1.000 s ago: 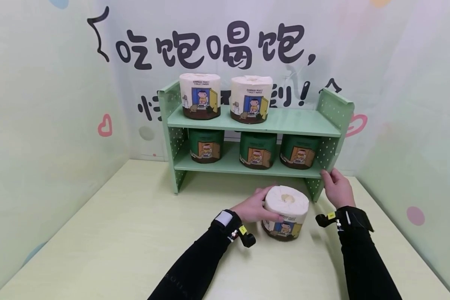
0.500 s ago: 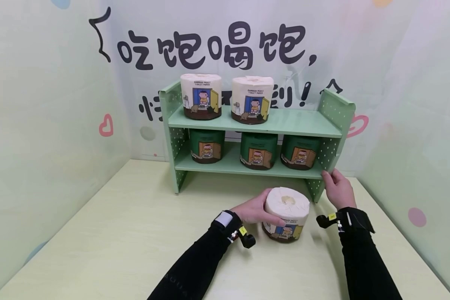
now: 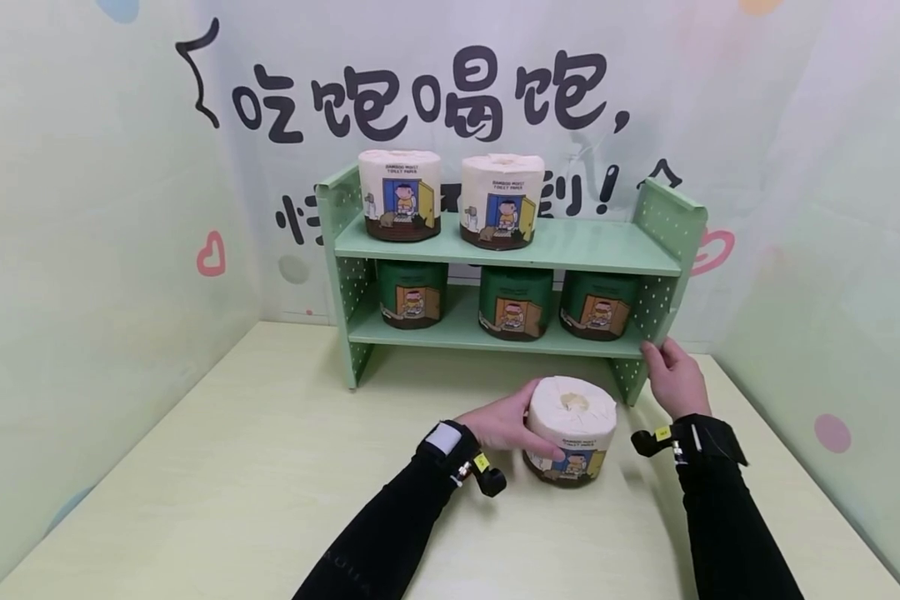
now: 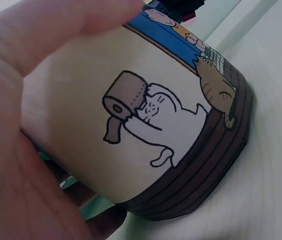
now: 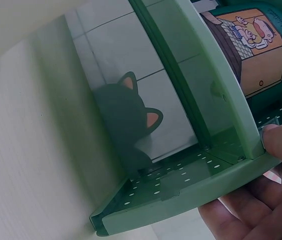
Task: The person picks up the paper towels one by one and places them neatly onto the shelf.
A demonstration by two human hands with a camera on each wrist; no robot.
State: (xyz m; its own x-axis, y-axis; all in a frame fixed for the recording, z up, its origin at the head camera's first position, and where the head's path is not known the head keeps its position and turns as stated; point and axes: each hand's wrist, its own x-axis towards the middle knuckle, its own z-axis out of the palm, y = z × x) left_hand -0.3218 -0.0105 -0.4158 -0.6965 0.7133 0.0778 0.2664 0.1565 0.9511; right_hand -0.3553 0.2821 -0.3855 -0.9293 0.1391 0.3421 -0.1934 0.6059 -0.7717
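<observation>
My left hand [image 3: 504,423] grips a white-wrapped toilet paper roll [image 3: 572,421] from its left side, thumb across the front and fingers round the far side. The roll stands upright at the tabletop, in front of the green shelf [image 3: 592,242]. Cartoon cats cover the wrapper [image 4: 150,125] in the left wrist view. Over on the right, my right hand [image 3: 677,382] holds the edge of the shelf's right side panel [image 5: 180,205]. Its thumb is on the inner side by the lower board and its fingers lie outside, as the right wrist view shows.
Two white rolls [image 3: 400,196] [image 3: 502,200] stand on the upper board. Three green rolls [image 3: 412,294] [image 3: 516,302] [image 3: 600,306] fill places on the lower board. Printed walls enclose the pale table [image 3: 232,467] at the back and both sides.
The left hand and its roll stay almost in place, with only a slight shift toward the front. The right hand keeps its hold on the shelf panel.
</observation>
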